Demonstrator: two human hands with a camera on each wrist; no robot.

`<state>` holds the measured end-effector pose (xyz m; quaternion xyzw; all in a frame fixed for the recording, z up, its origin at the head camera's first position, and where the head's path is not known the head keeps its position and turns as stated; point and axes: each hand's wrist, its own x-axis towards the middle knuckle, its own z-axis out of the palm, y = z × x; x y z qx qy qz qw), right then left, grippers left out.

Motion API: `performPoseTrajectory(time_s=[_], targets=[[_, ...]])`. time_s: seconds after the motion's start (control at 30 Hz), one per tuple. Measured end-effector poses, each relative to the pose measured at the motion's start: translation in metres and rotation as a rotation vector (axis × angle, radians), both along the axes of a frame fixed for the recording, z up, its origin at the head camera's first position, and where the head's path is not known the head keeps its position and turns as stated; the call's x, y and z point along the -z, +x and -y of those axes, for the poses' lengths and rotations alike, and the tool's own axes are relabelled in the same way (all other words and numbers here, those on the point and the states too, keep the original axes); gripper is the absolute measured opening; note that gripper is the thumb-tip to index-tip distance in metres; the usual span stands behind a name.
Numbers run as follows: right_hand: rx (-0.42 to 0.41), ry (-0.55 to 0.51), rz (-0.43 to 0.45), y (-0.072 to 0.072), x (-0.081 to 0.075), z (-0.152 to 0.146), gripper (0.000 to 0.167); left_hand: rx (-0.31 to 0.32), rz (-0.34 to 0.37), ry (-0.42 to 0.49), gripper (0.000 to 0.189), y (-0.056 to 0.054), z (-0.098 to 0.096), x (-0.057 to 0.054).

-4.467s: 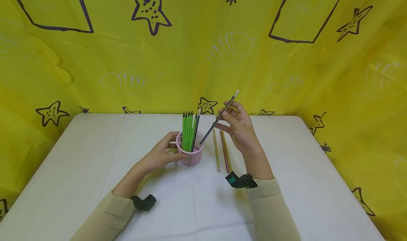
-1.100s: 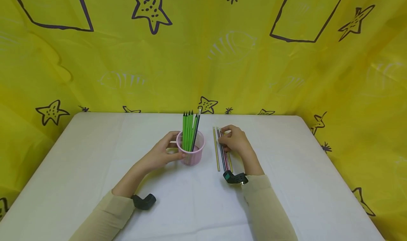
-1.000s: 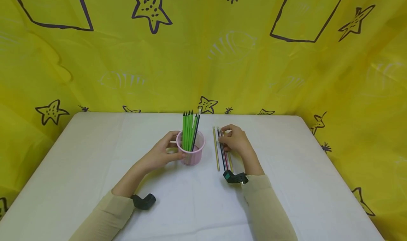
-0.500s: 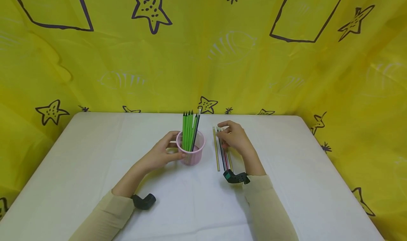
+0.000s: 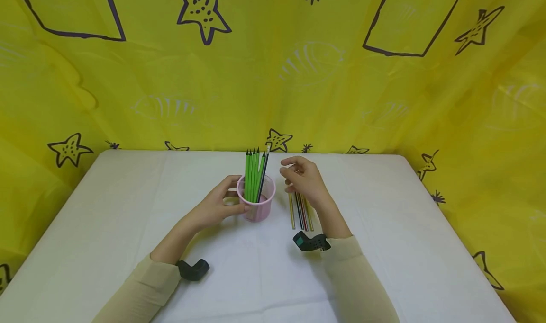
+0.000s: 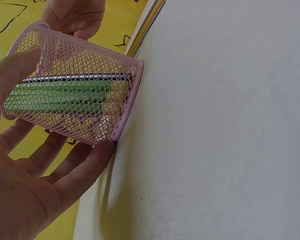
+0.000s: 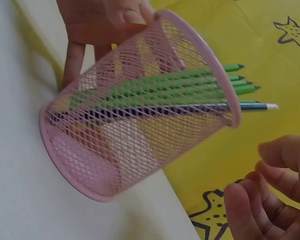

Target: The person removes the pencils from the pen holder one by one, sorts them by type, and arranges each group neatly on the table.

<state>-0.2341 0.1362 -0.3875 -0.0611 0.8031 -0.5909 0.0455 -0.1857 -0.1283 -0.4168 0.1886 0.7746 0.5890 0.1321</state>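
A pink mesh pencil cup (image 5: 265,212) stands upright mid-table, holding several green pencils (image 5: 249,181), points up, and one dark pencil (image 5: 263,174), eraser end up. My left hand (image 5: 213,206) grips the cup from the left; in the left wrist view its thumb and fingers curve round the mesh (image 6: 85,55). Just right of the cup, my right hand (image 5: 304,177) hovers with loosely bent fingers, and the right wrist view shows nothing in that hand (image 7: 275,195). Below it lie a yellow pencil (image 5: 292,214), a dark pencil (image 5: 299,215), a red pencil (image 5: 304,219) and a gold pencil (image 5: 310,219), upper ends hidden.
A white cloth covers the table (image 5: 204,285). Behind it hangs a yellow curtain (image 5: 256,76) with starfish drawings. Each wrist wears a black camera mount, the left mount (image 5: 194,270) close above the table and the right mount (image 5: 310,241) near the pencils' lower ends.
Earlier my right hand held a dark pencil beside the cup; that pencil now lies among the others. The right hand has since lifted off the row and shifted left. My left hand stays put.
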Motion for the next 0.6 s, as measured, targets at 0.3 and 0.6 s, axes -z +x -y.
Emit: performPoseTrajectory(time_s=[0.3,0.6], targets=[[-0.091,0.004,-0.124,0.006,0.001,0.017,0.032,-0.002,0.009,-0.004,0.071,0.000,0.000,-0.001],[-0.162,0.027,-0.124,0.009,0.001,0.023,0.029,-0.002,0.006,-0.008,0.070,0.001,0.000,-0.003]])
